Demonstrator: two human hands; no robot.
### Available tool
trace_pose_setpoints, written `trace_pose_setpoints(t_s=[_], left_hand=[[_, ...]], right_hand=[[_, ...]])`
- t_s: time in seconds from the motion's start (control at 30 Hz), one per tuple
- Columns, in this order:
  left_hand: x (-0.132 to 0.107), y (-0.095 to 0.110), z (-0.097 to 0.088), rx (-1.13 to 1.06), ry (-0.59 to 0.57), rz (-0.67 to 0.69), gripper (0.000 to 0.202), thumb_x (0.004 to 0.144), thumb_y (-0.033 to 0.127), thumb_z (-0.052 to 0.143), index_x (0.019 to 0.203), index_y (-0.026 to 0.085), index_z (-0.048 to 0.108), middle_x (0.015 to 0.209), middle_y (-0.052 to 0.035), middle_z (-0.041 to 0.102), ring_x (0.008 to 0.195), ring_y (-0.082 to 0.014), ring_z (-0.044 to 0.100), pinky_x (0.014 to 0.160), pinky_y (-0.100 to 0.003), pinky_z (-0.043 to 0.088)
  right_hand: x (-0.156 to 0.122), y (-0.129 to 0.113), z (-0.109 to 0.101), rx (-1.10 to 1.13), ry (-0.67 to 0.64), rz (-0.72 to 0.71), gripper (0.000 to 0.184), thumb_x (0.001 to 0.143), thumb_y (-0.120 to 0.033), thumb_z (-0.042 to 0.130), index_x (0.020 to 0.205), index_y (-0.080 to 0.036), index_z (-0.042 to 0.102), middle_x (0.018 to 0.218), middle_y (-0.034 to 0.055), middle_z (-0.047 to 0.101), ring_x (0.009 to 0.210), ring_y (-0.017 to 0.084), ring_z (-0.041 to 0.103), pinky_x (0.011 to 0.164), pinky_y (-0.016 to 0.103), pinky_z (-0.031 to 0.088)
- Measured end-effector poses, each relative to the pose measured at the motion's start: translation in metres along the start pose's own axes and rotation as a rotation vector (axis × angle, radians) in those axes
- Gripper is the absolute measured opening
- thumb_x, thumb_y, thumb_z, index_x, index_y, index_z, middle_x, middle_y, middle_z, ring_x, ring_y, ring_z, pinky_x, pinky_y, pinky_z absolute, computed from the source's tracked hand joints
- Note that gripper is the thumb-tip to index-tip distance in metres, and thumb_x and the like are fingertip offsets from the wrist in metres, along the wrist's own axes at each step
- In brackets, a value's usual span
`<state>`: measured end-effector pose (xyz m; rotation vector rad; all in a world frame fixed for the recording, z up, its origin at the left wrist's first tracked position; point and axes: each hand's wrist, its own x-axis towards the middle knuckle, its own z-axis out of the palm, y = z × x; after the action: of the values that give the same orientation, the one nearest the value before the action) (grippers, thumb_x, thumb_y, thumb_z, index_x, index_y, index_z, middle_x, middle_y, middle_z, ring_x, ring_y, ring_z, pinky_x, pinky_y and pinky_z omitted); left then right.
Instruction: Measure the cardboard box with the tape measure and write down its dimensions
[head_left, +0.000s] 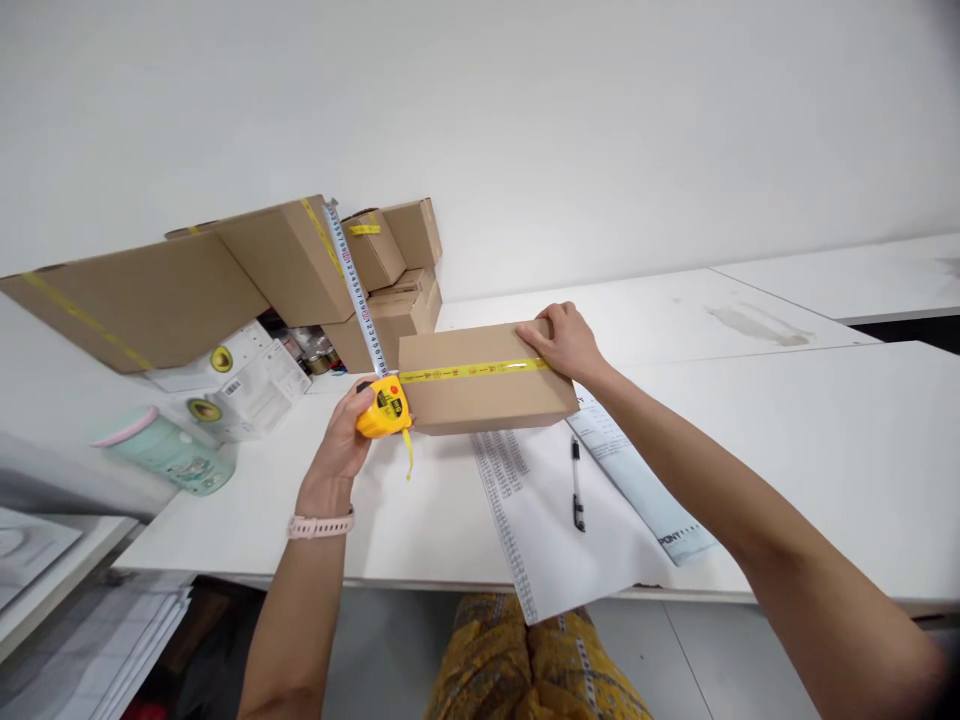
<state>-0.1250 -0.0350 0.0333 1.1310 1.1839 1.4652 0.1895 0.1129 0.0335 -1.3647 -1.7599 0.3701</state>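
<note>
A small brown cardboard box (480, 400) sealed with yellow tape lies on the white table (787, 440). My left hand (346, 440) is closed around a yellow tape measure (384, 408) at the box's left end. Its white blade (352, 285) sticks up and away toward the stacked boxes. My right hand (564, 340) rests on the box's far right corner, fingers curled over the edge.
Several cardboard boxes (285, 260) are stacked at the back left, with white packages (255, 385) under them. A pale green tumbler (169, 450) lies at the left. A printed sheet (540, 520), a black pen (576, 485) and a folded leaflet (637, 480) lie near the front edge.
</note>
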Motion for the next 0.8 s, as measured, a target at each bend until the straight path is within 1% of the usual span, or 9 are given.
trace_pose_setpoints(t_s=[0.07,0.13,0.27,0.37,0.5,0.6,0.67,0.73,0.8], left_hand=[[-0.012,0.002,0.01,0.059,0.023,0.056,0.05,0.068,0.048,0.079,0.105,0.022,0.058,0.112,-0.0054,0.07,0.084,-0.0231,0.071,0.07,-0.034,0.06],[-0.036,-0.005,0.025,0.091,0.015,0.079,0.05,0.069,0.045,0.083,0.109,0.024,0.061,0.113,-0.0045,0.069,0.082,-0.0204,0.069,0.07,-0.03,0.059],[-0.1,-0.036,0.06,-0.093,-0.253,-0.205,0.059,0.068,0.052,0.086,0.118,0.026,0.065,0.094,-0.0054,0.068,0.072,-0.0214,0.068,0.064,-0.032,0.057],[-0.134,-0.06,0.082,-0.242,-0.342,-0.35,0.055,0.069,0.054,0.086,0.112,0.024,0.069,0.09,-0.0056,0.065,0.071,-0.0192,0.066,0.064,-0.03,0.055],[-0.151,-0.077,0.095,-0.347,-0.32,-0.426,0.049,0.071,0.051,0.085,0.11,0.024,0.069,0.09,-0.0039,0.061,0.073,-0.0177,0.064,0.069,-0.03,0.055],[-0.158,-0.079,0.097,-0.355,-0.301,-0.444,0.05,0.073,0.051,0.084,0.11,0.022,0.068,0.093,-0.0039,0.06,0.076,-0.0169,0.062,0.072,-0.03,0.054],[-0.163,-0.079,0.097,-0.36,-0.303,-0.443,0.051,0.074,0.05,0.085,0.111,0.021,0.067,0.093,-0.0039,0.06,0.076,-0.0163,0.061,0.072,-0.03,0.053],[-0.167,-0.079,0.098,-0.374,-0.311,-0.447,0.051,0.073,0.05,0.086,0.11,0.02,0.067,0.091,-0.0038,0.059,0.076,-0.0159,0.059,0.072,-0.029,0.052],[-0.171,-0.08,0.098,-0.387,-0.304,-0.457,0.051,0.073,0.049,0.086,0.109,0.02,0.068,0.09,-0.0035,0.058,0.076,-0.0154,0.057,0.072,-0.028,0.05]], right_hand=[[0.007,-0.002,0.005,-0.095,0.019,-0.055,0.03,0.094,-0.05,0.055,0.099,-0.021,0.063,0.115,0.0161,0.062,0.114,0.035,0.051,0.097,0.048,0.044],[0.012,-0.002,0.01,-0.12,-0.021,-0.144,0.024,0.097,-0.04,0.048,0.096,-0.022,0.063,0.109,0.015,0.067,0.112,0.034,0.052,0.1,0.049,0.04],[0.013,-0.001,0.012,-0.104,-0.101,-0.317,0.029,0.098,-0.023,0.036,0.105,-0.022,0.064,0.109,0.0121,0.071,0.103,0.03,0.06,0.103,0.046,0.037],[0.008,-0.005,0.011,-0.18,-0.083,-0.349,0.032,0.096,-0.018,0.034,0.109,-0.02,0.062,0.112,0.0145,0.071,0.105,0.031,0.06,0.102,0.046,0.035],[0.001,-0.016,0.01,-0.331,-0.051,-0.363,0.026,0.096,-0.017,0.034,0.105,-0.019,0.059,0.103,0.0146,0.071,0.097,0.03,0.062,0.1,0.044,0.035],[-0.001,-0.022,0.012,-0.406,-0.017,-0.376,0.023,0.099,-0.025,0.035,0.1,-0.019,0.057,0.092,0.0131,0.069,0.085,0.028,0.06,0.096,0.043,0.037],[-0.001,-0.024,0.013,-0.418,-0.025,-0.368,0.026,0.1,-0.03,0.035,0.101,-0.018,0.058,0.093,0.0134,0.069,0.083,0.028,0.058,0.089,0.042,0.039],[-0.001,-0.024,0.013,-0.409,-0.047,-0.371,0.031,0.102,-0.032,0.033,0.11,-0.017,0.059,0.103,0.0144,0.069,0.085,0.028,0.058,0.081,0.04,0.04],[-0.001,-0.023,0.013,-0.411,-0.063,-0.415,0.038,0.104,-0.03,0.029,0.128,-0.019,0.057,0.112,0.0133,0.067,0.085,0.027,0.057,0.078,0.038,0.039]])
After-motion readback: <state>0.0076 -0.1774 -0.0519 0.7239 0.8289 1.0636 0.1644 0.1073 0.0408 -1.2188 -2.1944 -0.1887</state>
